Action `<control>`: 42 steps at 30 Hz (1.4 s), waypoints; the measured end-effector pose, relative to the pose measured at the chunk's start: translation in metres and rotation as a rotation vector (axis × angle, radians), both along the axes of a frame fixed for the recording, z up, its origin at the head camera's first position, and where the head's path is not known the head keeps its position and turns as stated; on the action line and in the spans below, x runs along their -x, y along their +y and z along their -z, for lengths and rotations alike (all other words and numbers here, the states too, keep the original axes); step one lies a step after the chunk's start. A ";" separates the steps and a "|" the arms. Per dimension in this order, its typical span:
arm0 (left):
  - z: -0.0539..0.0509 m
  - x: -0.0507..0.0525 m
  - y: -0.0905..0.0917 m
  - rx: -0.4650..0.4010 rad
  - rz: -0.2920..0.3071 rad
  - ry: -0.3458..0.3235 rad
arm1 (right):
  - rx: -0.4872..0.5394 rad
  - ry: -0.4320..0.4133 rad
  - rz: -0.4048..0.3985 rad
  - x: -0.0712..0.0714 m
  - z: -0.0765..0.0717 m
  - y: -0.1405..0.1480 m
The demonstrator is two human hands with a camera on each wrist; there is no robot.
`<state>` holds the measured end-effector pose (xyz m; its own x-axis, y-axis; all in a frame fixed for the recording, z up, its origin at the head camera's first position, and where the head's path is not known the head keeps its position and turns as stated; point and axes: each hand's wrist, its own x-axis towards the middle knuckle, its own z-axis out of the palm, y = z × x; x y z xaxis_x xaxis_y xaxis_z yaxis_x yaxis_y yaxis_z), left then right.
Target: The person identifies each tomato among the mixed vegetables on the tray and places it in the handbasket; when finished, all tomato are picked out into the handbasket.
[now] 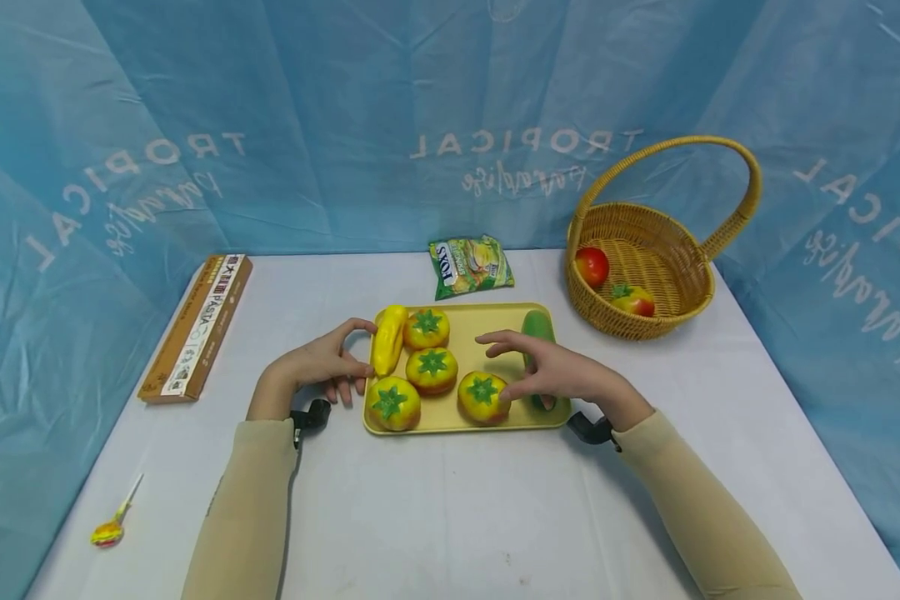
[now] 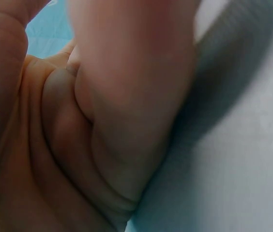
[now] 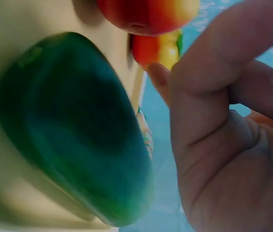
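I have both hands at the tray (image 1: 467, 323). My left hand (image 1: 321, 358) is at its left end, thumb and forefinger spread, their tips at the left side of the banana (image 1: 387, 342); I cannot tell whether they press on it or on the rim. The other fingers hang lower, just left of the tray.

My right hand (image 1: 562, 367) reaches in from the right, partly over the cucumber (image 1: 537, 325), its forefinger and thumb spread wide apart. The thumb tip is at the right side of the rightmost of four fruits (image 1: 432, 371); I cannot tell if they touch. The other three fruits lie beside the banana, on the left half.

Beyond the tray lies a snack bag (image 1: 472, 265); far right, the basket (image 1: 647, 223) holds two more fruits. The pasta box (image 1: 195, 333) lies far left, the lollipop (image 1: 108, 532) near left.
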<state>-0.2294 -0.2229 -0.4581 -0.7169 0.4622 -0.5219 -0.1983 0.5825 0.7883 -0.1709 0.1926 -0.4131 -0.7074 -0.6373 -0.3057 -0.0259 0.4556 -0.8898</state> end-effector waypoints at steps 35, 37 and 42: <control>-0.002 0.000 0.001 0.011 0.003 -0.003 | -0.107 0.048 -0.082 -0.001 0.014 -0.010; -0.001 0.000 0.001 0.014 -0.001 -0.005 | -0.113 0.053 -0.084 -0.002 0.013 -0.010; 0.001 0.001 0.000 0.018 -0.005 -0.003 | -0.133 0.062 -0.086 -0.003 0.013 -0.011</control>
<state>-0.2300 -0.2227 -0.4587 -0.7177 0.4490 -0.5323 -0.2037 0.5956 0.7770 -0.1683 0.1813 -0.4256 -0.6720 -0.6534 -0.3485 -0.1231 0.5626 -0.8175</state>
